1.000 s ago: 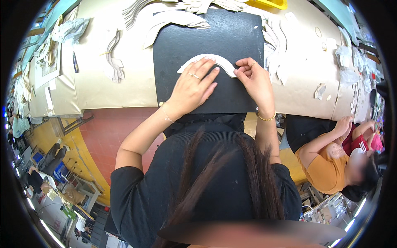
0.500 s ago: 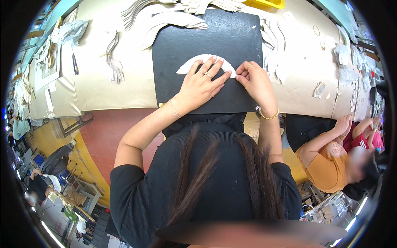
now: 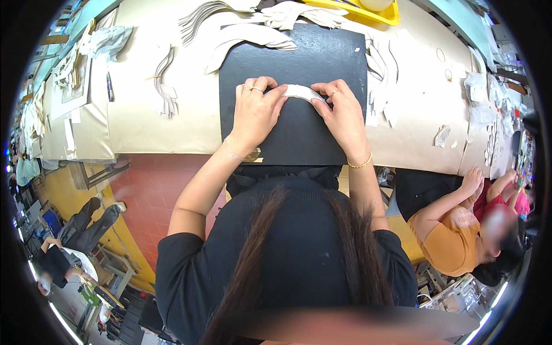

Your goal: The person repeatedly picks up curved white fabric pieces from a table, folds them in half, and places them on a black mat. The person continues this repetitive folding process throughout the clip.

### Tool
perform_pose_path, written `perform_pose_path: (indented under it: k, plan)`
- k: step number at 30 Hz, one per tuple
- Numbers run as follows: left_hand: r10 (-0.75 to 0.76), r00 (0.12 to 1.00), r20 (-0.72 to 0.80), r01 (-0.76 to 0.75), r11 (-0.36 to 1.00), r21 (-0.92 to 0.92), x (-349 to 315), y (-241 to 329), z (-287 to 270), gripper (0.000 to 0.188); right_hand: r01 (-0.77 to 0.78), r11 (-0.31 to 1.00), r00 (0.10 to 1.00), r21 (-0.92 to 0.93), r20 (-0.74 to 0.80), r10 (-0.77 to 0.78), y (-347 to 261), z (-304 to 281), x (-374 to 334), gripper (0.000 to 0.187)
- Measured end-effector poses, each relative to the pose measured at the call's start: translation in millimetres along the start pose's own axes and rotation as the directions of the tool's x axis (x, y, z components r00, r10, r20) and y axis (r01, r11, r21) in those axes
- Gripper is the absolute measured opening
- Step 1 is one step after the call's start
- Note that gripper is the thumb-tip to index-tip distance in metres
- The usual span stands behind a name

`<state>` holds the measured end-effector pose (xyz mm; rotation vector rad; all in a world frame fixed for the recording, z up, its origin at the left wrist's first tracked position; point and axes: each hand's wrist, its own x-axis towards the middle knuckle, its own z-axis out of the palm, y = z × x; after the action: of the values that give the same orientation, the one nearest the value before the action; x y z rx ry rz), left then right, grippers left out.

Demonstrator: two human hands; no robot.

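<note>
Both my hands grip a curved white strip (image 3: 301, 92) over a black work board (image 3: 299, 135). At its left end my left hand (image 3: 256, 108) pinches it between thumb and fingers. The right end is pinched the same way by my right hand (image 3: 341, 109). Between the hands the strip arches away from me, and its ends are hidden under my fingers. A stack of curved off-white pieces (image 3: 247, 39) lies over the far left part of the board.
More curved strips (image 3: 210, 16) and a yellow tray (image 3: 385, 14) lie at the far edge. Banded strips (image 3: 164, 86) rest left of the board, loose strips (image 3: 379, 80) to its right. A pen (image 3: 110, 87) lies farther left. A person in orange (image 3: 448, 241) sits at right.
My left hand has gone from lying spread on the white piece to pinching its left end. The piece now shows as a narrower arched strip between both hands.
</note>
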<state>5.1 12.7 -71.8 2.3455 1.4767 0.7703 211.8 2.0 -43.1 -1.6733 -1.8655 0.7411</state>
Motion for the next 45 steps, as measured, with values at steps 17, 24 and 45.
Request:
perform_pose_path:
  k: [17, 24, 45]
  plan:
    - [-0.147, 0.968, 0.205, 0.182, 0.97, -0.163, 18, -3, -6, 0.02, -0.171, 0.973, 0.981, 0.153, -0.069, 0.183, 22, -30, -8, 0.021]
    - [-0.18, 0.948, 0.264, 0.226, 0.961, -0.159, 22, -1, -8, 0.022, 0.008, 0.997, 0.999, 0.077, 0.031, -0.01, 11, -3, 9, 0.021]
    - [-0.134, 0.989, 0.063, 0.143, 0.976, -0.166, 3, 1, 1, 0.021, 0.075, 0.991, 0.987, -0.114, 0.152, -0.057, -8, 12, 29, 0.019]
